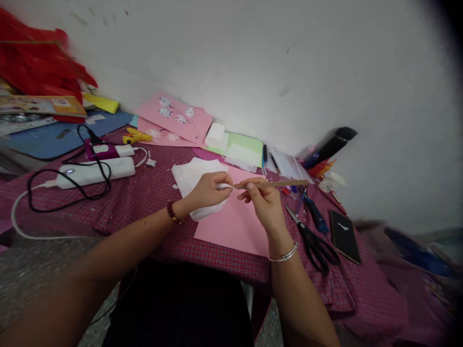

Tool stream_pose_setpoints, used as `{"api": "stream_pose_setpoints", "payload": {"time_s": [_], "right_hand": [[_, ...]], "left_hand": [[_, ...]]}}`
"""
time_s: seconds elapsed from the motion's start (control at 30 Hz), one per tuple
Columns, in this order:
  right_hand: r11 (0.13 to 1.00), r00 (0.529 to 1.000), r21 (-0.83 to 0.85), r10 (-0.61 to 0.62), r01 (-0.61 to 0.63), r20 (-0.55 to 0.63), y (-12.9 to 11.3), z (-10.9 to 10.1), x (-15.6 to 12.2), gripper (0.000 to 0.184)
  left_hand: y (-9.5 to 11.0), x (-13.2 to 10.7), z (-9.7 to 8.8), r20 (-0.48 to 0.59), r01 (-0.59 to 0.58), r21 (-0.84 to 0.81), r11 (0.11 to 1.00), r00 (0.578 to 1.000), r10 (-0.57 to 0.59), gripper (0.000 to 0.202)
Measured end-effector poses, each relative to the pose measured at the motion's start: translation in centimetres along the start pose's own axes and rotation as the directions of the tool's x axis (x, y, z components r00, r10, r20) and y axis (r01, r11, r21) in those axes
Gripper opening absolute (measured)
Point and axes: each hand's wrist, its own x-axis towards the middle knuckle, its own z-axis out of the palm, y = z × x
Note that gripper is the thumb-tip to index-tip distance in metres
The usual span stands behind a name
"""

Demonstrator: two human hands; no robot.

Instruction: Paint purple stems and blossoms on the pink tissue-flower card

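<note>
My left hand (209, 189) is closed, pinching a piece of white tissue paper (208, 211) whose loose end hangs below the fingers. My right hand (265, 202) is closed around a thin wooden stick (278, 183) that points right, its left tip meeting the pinched tissue. Both hands hover over a pink paper sheet (233, 226) lying on the checked red tablecloth (144, 197). More white tissue sheets (191, 173) lie just behind my left hand.
Black scissors (313, 238), blue-handled pliers (316, 214) and a black phone (344, 236) lie to the right. A white power strip (96, 172) with black cable, a yellow glue gun (135, 138), pink flower cards (175, 118), green paper (246, 147) and a black bottle (331, 144) stand behind.
</note>
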Motion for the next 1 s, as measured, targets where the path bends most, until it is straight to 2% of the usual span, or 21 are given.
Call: {"api": "stream_pose_setpoints", "payload": {"time_s": [0.5,0.6,0.67,0.73,0.8,0.83,0.9,0.97,1.0], "right_hand": [[1.0,1.0,-0.02,-0.005,0.006,0.026,0.4,-0.1,0.0,0.025],[0.999,1.0,0.025,0.024,-0.024,-0.011,0.4,-0.2,0.1,0.024],[0.995,0.998,0.085,0.049,-0.046,-0.035,0.5,-0.4,0.2,0.023],[0.985,0.995,0.151,0.09,-0.084,-0.034,0.7,-0.7,0.4,0.022],[0.967,0.989,0.213,0.147,-0.142,-0.008,1.0,-1.0,0.5,0.022],[0.955,0.984,0.24,0.178,-0.174,0.005,1.2,-1.2,0.6,0.023],[0.927,0.97,0.289,0.242,-0.241,0.031,1.5,-1.4,0.8,0.025],[0.894,0.951,0.329,0.307,-0.304,0.046,1.8,-1.6,0.9,0.028],[0.878,0.942,0.347,0.333,-0.329,0.049,1.9,-1.6,1.0,0.03]], "left_hand": [[0.1,0.0,0.2,0.03,0.018,-0.038,0.999,0.999,-0.016,0.005],[0.2,0.3,-0.8,0.14,0.064,-0.063,0.996,0.989,-0.055,0.009],[-0.2,0.6,-1.9,0.294,0.11,-0.067,0.992,0.952,-0.086,0.016],[-1.0,1.0,-2.9,0.451,0.153,-0.043,0.987,0.885,-0.118,0.018],[-2.2,1.3,-3.7,0.544,0.158,0.034,0.987,0.825,-0.151,0.012],[-2.9,1.4,-4.0,0.562,0.138,0.085,0.987,0.811,-0.162,0.007],[-4.3,1.8,-4.3,0.535,0.07,0.2,0.977,0.828,-0.169,0.007],[-5.2,2.1,-4.6,0.41,0.025,0.301,0.953,0.899,-0.154,0.01],[-5.5,2.3,-4.7,0.299,0.027,0.341,0.94,0.945,-0.136,0.009]]}}
